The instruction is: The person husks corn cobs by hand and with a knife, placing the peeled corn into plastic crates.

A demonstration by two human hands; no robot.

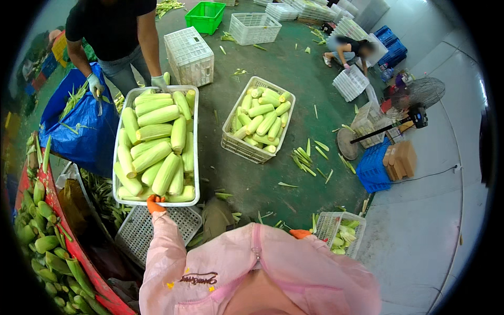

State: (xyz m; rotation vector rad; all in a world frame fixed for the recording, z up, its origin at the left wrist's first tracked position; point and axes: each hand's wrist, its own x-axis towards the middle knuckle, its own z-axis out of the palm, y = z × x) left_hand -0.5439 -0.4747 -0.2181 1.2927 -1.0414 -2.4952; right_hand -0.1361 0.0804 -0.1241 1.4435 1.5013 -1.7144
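Observation:
My left hand (155,203), in an orange glove, grips the near rim of a white crate (195,131) heaped with husked pale-green corn cobs (157,142). A person in a dark shirt holds the crate's far rim with a gloved hand (159,82). My right hand (300,233), also in an orange glove, hangs low by my pink jacket, next to a small white crate (326,223) holding a few cobs. Whether it holds anything is hidden.
A second white crate of corn (227,137) stands on the green floor to the right. An empty crate (137,231) lies under the held one. Unhusked corn (42,236) fills a red bin at left. Blue bag (86,131), green crate (205,17), fan (415,97), another person crouching far back.

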